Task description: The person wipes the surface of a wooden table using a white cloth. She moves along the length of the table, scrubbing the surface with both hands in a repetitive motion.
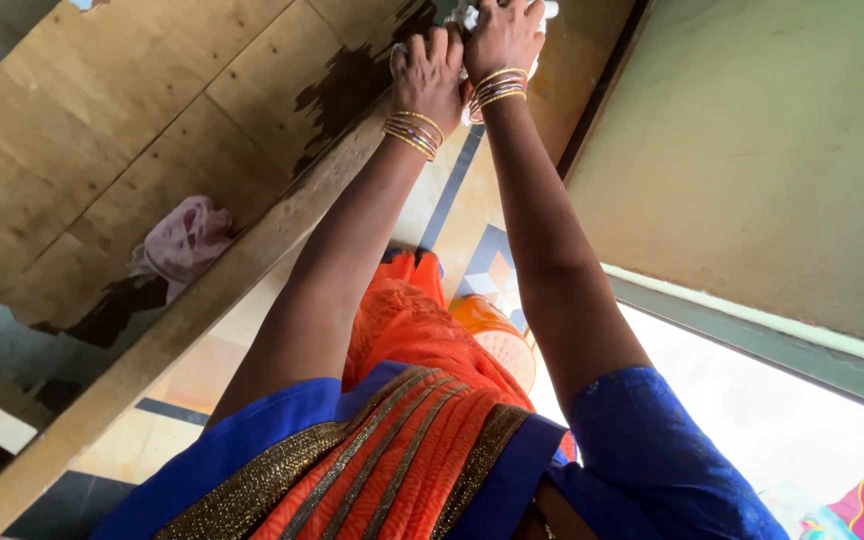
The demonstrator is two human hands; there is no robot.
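Orange sari (402,420), 2 hands: left hand (430,75), right hand (502,38), 1 white cloth (467,18)

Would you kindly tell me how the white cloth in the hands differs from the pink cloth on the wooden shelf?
The white cloth is gripped by both the left hand and the right hand, mostly hidden; the pink cloth lies untouched and in plain view. The white one is pale white, the pink one dusty pink. Both are crumpled fabric by the shelf.
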